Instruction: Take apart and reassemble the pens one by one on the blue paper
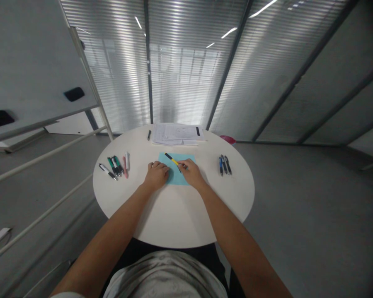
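A light blue sheet of paper [177, 177] lies flat on the white round table [174, 215] in front of me. My right hand [191, 171] is over its right part, fingers closed round a slim yellow-and-black pen [173, 159]. The pen slants, with its black end up to the left and its lower end near the paper. My left hand [157, 174] rests at the sheet's left edge, fingers curled in. Its palm side is hidden, so I cannot tell whether anything is in it.
Several pens and markers [115, 166] lie at the table's left. Three pens [224, 164] lie at the right. A stack of printed papers [175, 134] and a dark pen [149, 135] are at the back. A whiteboard on a frame [37, 62] stands to the left, before glass walls with blinds.
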Available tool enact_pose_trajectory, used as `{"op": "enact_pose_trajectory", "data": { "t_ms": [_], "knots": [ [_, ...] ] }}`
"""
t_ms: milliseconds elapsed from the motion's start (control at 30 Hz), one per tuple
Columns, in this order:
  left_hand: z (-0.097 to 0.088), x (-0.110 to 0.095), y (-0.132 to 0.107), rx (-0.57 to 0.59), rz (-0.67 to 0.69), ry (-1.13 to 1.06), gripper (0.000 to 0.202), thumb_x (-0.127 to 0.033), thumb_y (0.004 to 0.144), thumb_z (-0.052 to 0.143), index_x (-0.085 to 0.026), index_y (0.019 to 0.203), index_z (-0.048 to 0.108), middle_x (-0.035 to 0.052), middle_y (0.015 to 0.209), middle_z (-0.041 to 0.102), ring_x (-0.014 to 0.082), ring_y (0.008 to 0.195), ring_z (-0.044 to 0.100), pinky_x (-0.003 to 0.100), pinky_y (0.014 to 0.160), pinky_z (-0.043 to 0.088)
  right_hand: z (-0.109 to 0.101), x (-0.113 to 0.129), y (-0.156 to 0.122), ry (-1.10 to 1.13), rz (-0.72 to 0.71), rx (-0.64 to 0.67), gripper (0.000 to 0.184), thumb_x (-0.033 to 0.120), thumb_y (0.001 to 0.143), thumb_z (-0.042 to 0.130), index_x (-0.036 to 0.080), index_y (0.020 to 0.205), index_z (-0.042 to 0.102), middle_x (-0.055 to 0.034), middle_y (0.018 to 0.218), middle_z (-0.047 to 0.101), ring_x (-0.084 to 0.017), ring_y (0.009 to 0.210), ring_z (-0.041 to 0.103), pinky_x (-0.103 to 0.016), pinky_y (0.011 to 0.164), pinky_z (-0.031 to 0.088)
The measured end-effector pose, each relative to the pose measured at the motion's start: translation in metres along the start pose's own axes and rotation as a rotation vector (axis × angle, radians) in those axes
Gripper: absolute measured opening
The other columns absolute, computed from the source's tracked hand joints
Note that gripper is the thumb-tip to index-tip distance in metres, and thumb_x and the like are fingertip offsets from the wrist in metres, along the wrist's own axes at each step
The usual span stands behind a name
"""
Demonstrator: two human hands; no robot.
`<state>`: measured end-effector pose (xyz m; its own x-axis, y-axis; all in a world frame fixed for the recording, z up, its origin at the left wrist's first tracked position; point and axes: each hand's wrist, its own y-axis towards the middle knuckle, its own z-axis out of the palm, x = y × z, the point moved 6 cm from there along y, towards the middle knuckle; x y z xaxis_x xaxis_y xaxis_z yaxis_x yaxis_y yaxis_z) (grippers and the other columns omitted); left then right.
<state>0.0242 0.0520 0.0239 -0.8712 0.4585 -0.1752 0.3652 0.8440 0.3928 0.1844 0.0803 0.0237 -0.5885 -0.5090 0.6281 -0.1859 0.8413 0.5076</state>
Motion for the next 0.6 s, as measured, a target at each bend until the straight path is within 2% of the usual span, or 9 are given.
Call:
{"op": "enact_pose_trajectory", "data": {
  "t_ms": [167, 400, 500, 600],
  "knots": [
    [-0.004, -0.002, 0.000, -0.014, -0.010, 0.008, 0.028, -0.026, 0.089, 0.046, -0.022, 0.098, 0.072, 0.0109, 0.100, 0.070, 0.0284, 0.105, 0.050, 0.049, 0.091, 0.030, 0.000, 0.000, 0.000, 0.002, 0.009, 0.000, 0.019, 0.027, 0.089, 0.054, 0.022, 0.098, 0.069, -0.0035, 0.088, 0.061, -0.013, 0.075, 0.057, -0.028, 0.074, 0.047],
    [-0.005, -0.002, 0.001, -0.020, -0.004, -0.027, 0.027, -0.022, 0.087, 0.046, -0.022, 0.095, 0.072, 0.0108, 0.096, 0.070, 0.0289, 0.102, 0.051, 0.049, 0.089, 0.031, 0.000, 0.001, -0.001, -0.001, 0.003, 0.006, 0.020, 0.027, 0.089, 0.054, 0.021, 0.099, 0.070, -0.0041, 0.089, 0.062, -0.014, 0.074, 0.056, -0.029, 0.075, 0.047],
    [-0.002, 0.003, 0.001, -0.070, -0.039, -0.085, 0.026, -0.022, 0.085, 0.049, -0.023, 0.099, 0.071, 0.0102, 0.097, 0.068, 0.0282, 0.102, 0.051, 0.046, 0.090, 0.034, 0.000, 0.000, 0.000, 0.004, 0.012, 0.005, 0.020, 0.027, 0.088, 0.054, 0.021, 0.099, 0.069, -0.0040, 0.089, 0.061, -0.014, 0.075, 0.057, -0.030, 0.075, 0.047],
    [-0.003, 0.015, 0.003, -0.174, -0.117, -0.192, 0.027, -0.021, 0.085, 0.049, -0.021, 0.102, 0.069, 0.0101, 0.098, 0.065, 0.0255, 0.100, 0.053, 0.042, 0.090, 0.038, -0.001, -0.001, 0.000, 0.021, 0.022, -0.003, 0.021, 0.027, 0.089, 0.053, 0.021, 0.099, 0.069, -0.0043, 0.089, 0.061, -0.014, 0.078, 0.057, -0.030, 0.077, 0.047]
  ]
}}
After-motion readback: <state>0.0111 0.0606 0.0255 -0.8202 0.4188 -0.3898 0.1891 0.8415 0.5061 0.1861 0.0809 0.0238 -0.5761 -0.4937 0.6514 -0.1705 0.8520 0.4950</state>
